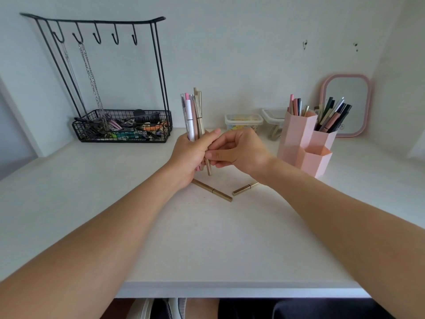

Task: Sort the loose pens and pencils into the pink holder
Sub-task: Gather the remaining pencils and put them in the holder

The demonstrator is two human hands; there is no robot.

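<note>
A bundle of pens and pencils [194, 116] is held upright above the white desk [92, 192], gripped by the closed fingers of the left hand [188, 155]. One gold pencil [208, 165] at the bundle's lower end is pinched by the right hand [239, 150], whose fingertips touch those of the left; its upper part cannot be told apart from the rest of the bundle. Just below the hands, two gold pencils [212, 190] lie loose on the desk, one partly hidden under the right wrist. To the right of the fingers stands the pink holder [303, 143], with pens in its two rear compartments; the front one's inside cannot be seen. A black wire basket [122, 127] sits well to the left.
</note>
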